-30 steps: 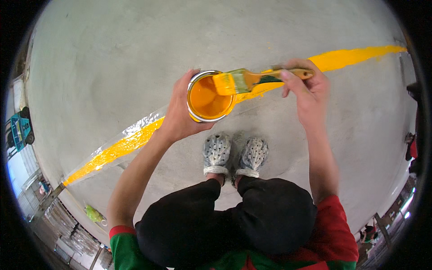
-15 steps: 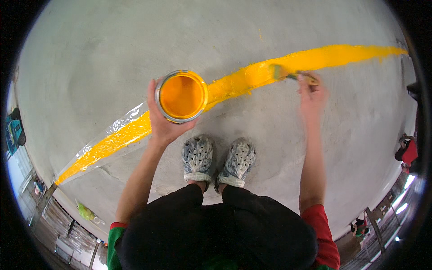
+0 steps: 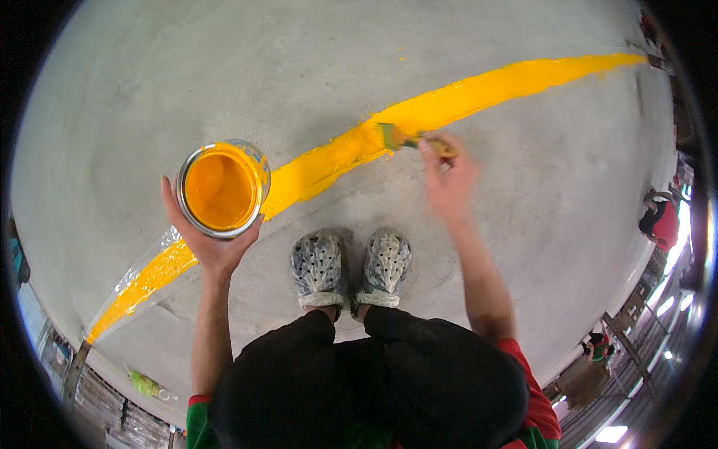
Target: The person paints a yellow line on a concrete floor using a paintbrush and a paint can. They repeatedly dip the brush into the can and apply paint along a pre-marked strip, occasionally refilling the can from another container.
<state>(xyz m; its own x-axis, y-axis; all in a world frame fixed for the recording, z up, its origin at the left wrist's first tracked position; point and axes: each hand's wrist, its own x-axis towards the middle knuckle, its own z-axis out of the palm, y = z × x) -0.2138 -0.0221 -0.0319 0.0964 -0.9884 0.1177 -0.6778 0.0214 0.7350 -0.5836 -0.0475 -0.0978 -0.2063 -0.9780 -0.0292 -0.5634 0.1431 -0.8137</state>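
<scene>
My left hand (image 3: 207, 243) cups a round tin of yellow paint (image 3: 221, 188) from below, held up over the floor at the left. My right hand (image 3: 447, 179) grips a paintbrush (image 3: 407, 140) by its handle; the bristles touch the yellow stripe (image 3: 479, 90) painted across the grey concrete floor (image 3: 224, 75). The brush and right hand are slightly blurred. My two grey perforated clogs (image 3: 351, 268) stand just behind the stripe, between my arms.
The stripe runs from lower left to upper right; its lower left stretch (image 3: 142, 280) lies under shiny clear tape. A crouching person in red (image 3: 660, 221) is at the right rim. Shelving and a green object (image 3: 143, 384) sit at the lower left edge.
The brush left the tin's rim and came down onto the stripe on the floor. The tin moved left and lower with my left hand. The view dropped closer to the floor.
</scene>
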